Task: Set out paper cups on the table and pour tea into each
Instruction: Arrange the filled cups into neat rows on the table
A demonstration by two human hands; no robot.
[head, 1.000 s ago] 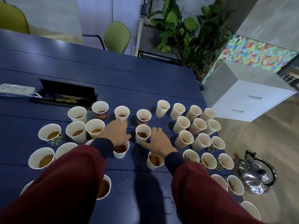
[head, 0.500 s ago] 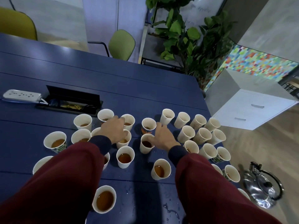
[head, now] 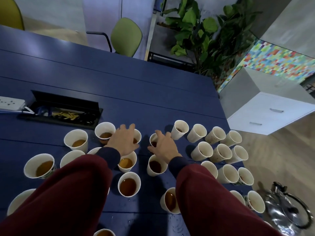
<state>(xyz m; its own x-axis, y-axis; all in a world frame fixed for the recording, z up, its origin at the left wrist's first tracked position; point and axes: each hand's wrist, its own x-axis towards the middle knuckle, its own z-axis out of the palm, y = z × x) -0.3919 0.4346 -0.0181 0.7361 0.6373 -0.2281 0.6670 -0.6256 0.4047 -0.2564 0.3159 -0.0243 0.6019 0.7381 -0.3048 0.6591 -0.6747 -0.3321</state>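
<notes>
**Both hands advanced to the far row of cups**

Head view. Compared with the frames a second and half a second earlier, both hands have travelled toward twelve o'clock across the blue surface (head: pixel 136 92): they were over the middle row of paper cups and now lie over the far row. The left hand (head: pixel 123 141) rests, fingers (head: pixel 131 127) spread and loosely curved, on a cup (head: pixel 137 136) largely hidden beneath it, just at three o'clock of a tea-filled cup (head: pixel 104 132). The right hand (head: pixel 164 147) has its fingers (head: pixel 159 133) partly open around the rim of a dark-filled cup (head: pixel 153 141); whether either hand has actually closed on its cup cannot be told, since the palms cover the contact. The cups passed over, including one (head: pixel 156 166) at six o'clock of the right hand and one (head: pixel 129 183) between the sleeves, stand upright with tea in them.

Most cups at nine o'clock hold amber tea. The cluster at three o'clock (head: pixel 221 152) shows pale interiors, and how much tea is in them is unclear. The steel kettle (head: pixel 286 210) sits at about four o'clock, off the surface edge, in neither hand.

Interpretation: the reach suggests rearranging or spacing the far cups rather than pouring. Droplets on the surface at six o'clock (head: pixel 172 218) indicate spillage; crowded rims make knocking a neighbour a risk.
</notes>
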